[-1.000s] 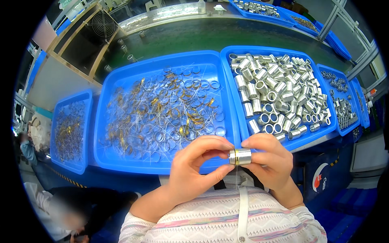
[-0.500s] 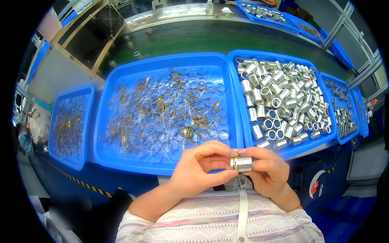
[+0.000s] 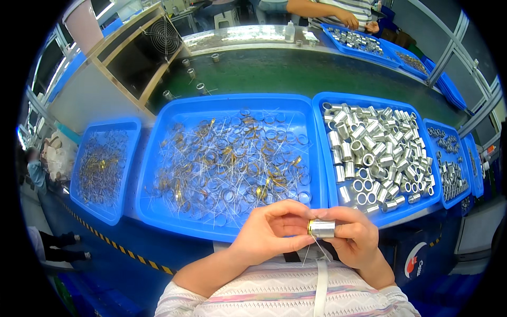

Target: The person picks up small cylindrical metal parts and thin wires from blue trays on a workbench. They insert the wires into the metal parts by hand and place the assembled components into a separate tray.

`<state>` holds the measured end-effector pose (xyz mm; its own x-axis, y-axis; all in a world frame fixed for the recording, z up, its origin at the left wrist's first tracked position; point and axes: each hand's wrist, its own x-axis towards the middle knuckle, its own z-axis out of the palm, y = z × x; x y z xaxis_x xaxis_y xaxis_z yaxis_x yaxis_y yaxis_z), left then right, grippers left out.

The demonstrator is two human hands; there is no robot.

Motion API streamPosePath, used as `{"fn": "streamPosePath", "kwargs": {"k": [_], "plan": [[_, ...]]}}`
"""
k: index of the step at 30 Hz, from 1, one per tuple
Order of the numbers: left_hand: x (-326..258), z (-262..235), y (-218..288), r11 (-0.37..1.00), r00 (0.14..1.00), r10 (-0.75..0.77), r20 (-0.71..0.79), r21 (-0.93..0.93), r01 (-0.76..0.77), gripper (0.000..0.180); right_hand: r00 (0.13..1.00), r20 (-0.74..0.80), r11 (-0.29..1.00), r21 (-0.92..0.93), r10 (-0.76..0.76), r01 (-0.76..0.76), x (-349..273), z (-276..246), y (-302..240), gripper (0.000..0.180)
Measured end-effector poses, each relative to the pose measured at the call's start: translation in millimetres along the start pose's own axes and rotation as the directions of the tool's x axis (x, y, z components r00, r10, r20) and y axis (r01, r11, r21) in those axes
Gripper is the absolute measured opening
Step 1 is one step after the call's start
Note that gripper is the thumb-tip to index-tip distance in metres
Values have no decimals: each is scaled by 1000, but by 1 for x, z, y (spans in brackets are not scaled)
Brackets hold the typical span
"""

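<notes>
Now we are pinching the metal sleeve (image 3: 321,228) closer to the chest than before, left hand (image 3: 269,232) and right hand (image 3: 359,240) both closed on it, wires trailing; beyond, the ring tray (image 3: 158,208) is lying unchanged.

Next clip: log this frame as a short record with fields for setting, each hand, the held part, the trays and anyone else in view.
Setting: green workbench lined with blue plastic trays
Left hand: grips the gold-rimmed end of the short silver metal cylinder
Right hand: pinches the cylinder's other end
Held part: lies sideways, thin wires trailing below it
Middle tray: rings tangled with fine wires
Right tray: heaped silver metal sleeves
Left tray: more wired rings
Others: a person's hands at a far tray
</notes>
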<state>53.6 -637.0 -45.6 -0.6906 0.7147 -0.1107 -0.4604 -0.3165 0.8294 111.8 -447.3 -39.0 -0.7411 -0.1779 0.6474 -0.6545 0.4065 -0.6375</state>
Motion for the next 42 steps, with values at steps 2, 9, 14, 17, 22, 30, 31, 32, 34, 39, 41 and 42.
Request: {"fn": "streamPosePath", "kwargs": {"k": [2, 9, 14, 17, 22, 30, 31, 32, 34, 39, 41, 42], "plan": [[2, 2, 4, 999, 999, -40, -11, 3, 40, 36, 999, -30, 996, 84, 30, -28, -1, 0, 5, 22], [3, -5, 32, 970, 985, 135, -111, 217, -109, 34, 973, -1, 973, -19, 230, -230, 13, -47, 21, 22], [19, -34, 89, 342, 937, 349, 16, 929, -144, 32, 923, 125, 800, -549, 363, -241, 47, -95, 42, 19], [31, -56, 108, 77, 907, 419, 47, 993, -87, 33, 939, 219, 723, -689, 266, -44, 55, -87, 51, 16], [7, -71, 115, 69, 883, 466, 51, 993, -93, 29, 858, 203, 684, -698, 471, -211, 86, -80, 54, 11], [-38, -67, 69, 195, 840, 488, 236, 909, -368, 15, 842, 499, 893, -448, 206, 47, 221, 33, 110, 14], [-43, -66, 61, 215, 830, 504, 240, 896, -389, 15, 847, 501, 893, -443, 180, 73, 242, 60, 120, 15], [-45, -66, 53, 214, 811, 528, 251, 885, -414, 15, 861, 474, 897, -438, 182, 51, 259, 90, 131, 16], [-48, -67, 44, 241, 810, 531, 250, 872, -426, 15, 870, 425, 865, -502, 251, -5, 288, 137, 151, 17], [-71, -72, 43, 344, 808, 553, 203, 828, -443, 13, 855, 300, 673, -736, 423, -74, 316, 218, 194, 19], [-73, -76, 47, 387, 820, 540, 189, 809, -442, 13, 864, 254, 668, -734, 435, -121, 318, 213, 199, 16], [-74, -78, 49, 412, 828, 531, 182, 798, -440, 13, 854, 272, 698, -703, 444, -139, 317, 206, 195, 17]]}}
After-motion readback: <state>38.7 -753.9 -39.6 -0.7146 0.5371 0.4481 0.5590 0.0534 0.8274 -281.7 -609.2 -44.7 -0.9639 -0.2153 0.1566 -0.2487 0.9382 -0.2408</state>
